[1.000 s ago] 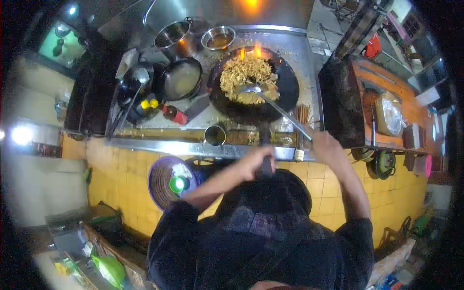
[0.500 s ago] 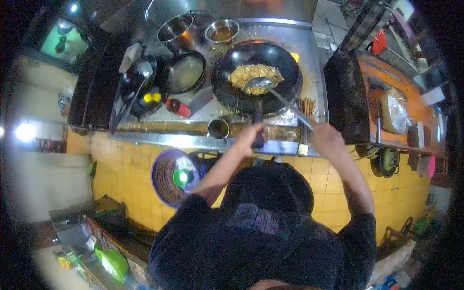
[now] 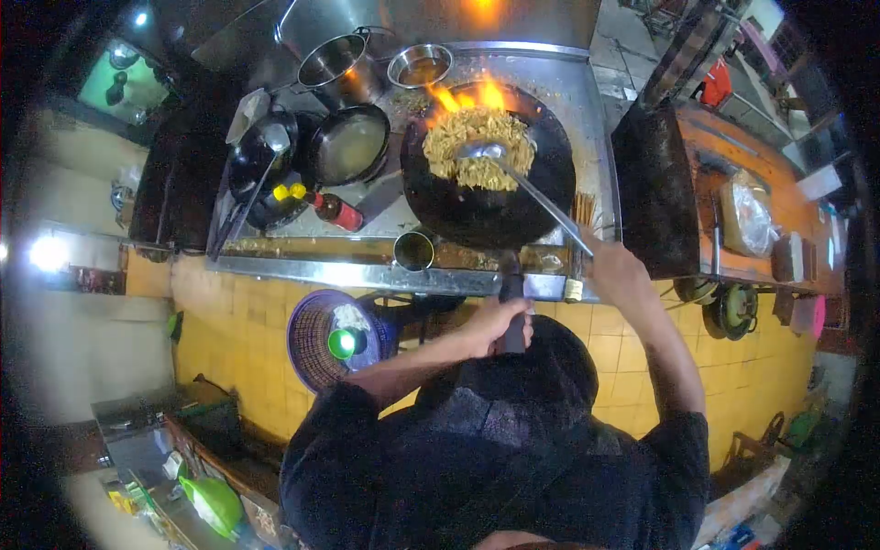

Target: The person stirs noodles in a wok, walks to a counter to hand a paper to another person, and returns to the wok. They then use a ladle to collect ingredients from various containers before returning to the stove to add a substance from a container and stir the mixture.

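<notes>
My left hand (image 3: 496,327) is wrapped round the dark handle of a black wok (image 3: 458,215) on the stove. A heap of pale brown fried food (image 3: 477,128), which looks like noodles, lies toward the wok's far side. Orange flames (image 3: 472,94) rise at the far rim, right behind the food. With closed fingers my right hand (image 3: 620,273) grips the end of a long metal ladle (image 3: 536,192). Its bowl rests against the middle of the heap.
Left of the wok are a pan of cloudy liquid (image 3: 348,151), a tall steel pot (image 3: 321,64), a steel bowl (image 3: 422,66) and a red-labelled bottle (image 3: 339,213). A metal cup (image 3: 413,250) stands at the front edge. On the floor is a purple basket (image 3: 302,362).
The wok has been pulled toward me with my left hand on its handle. Flames have flared up at its far rim, and the food has shifted and bunched up around the ladle.
</notes>
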A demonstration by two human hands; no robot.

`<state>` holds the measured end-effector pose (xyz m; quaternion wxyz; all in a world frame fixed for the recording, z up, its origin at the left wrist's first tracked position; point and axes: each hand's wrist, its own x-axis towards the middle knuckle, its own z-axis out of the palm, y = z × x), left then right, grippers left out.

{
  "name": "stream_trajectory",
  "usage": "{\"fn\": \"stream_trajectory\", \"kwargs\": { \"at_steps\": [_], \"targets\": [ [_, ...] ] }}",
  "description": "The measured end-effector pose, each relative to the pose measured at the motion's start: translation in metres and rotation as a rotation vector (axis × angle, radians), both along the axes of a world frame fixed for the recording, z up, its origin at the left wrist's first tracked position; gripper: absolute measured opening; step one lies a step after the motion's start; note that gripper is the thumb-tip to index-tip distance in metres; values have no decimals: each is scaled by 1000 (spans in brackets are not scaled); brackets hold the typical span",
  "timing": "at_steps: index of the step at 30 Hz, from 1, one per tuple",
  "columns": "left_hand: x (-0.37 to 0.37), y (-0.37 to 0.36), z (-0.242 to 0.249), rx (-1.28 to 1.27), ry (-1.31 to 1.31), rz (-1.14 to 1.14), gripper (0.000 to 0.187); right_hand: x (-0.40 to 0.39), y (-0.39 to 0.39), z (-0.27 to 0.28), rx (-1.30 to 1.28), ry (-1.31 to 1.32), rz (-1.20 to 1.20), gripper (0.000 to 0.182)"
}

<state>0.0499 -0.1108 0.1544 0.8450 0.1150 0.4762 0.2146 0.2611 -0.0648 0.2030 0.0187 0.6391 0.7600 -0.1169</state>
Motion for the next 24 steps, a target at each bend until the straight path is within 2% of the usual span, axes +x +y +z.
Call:
{"fn": "stream_trajectory", "kwargs": {
  "at_steps": [2,3,4,6,8,9,10,12,14,15,16,17,18,19,20,21,22,23,24],
  "targets": [
    [-13,25,-36,120,192,-188,23,12,1,14,-118,100,82,53],
    [-25,49,-42,84,159,-128,23,11,2,21,-132,100,86,53],
    [-42,68,-69,233,-51,-94,23,9,6,29,-188,104,66,53],
    [-37,78,-55,155,99,104,21,0,4,29,-236,112,41,52],
    [-9,45,-50,83,80,142,19,-8,5,3,-125,-24,-87,52],
    [0,20,-29,41,-92,111,20,8,-3,-31,96,-32,66,48],
    [9,0,0,104,47,30,20,6,0,-16,107,-29,64,48],
    [9,1,-7,6,37,-3,19,3,-2,26,-119,5,71,45],
    [-15,49,-51,-7,-51,-48,20,16,-4,23,-72,53,137,46],
    [-21,63,-59,168,-10,45,23,19,-7,22,-13,106,200,46],
    [-27,78,-59,130,-90,64,24,14,-9,17,-15,107,206,46],
    [-22,69,-61,135,25,120,24,5,-9,9,-59,29,80,48],
    [-9,53,-44,143,135,176,24,-2,-6,5,-98,-50,-47,50],
    [1,30,-38,132,80,208,24,-6,-3,5,-152,14,-98,52],
    [5,6,-21,177,112,10,25,-4,-3,9,-148,13,-94,52],
    [9,-9,-8,128,42,26,25,-3,-6,15,-172,86,-79,52],
    [12,-15,1,84,-30,40,26,-1,-7,23,-190,158,-66,53],
    [6,-1,8,103,73,-79,28,1,-10,36,-206,134,-40,55],
    [2,23,-12,31,110,-41,30,2,-11,39,-213,132,-34,55]
  ]
}}
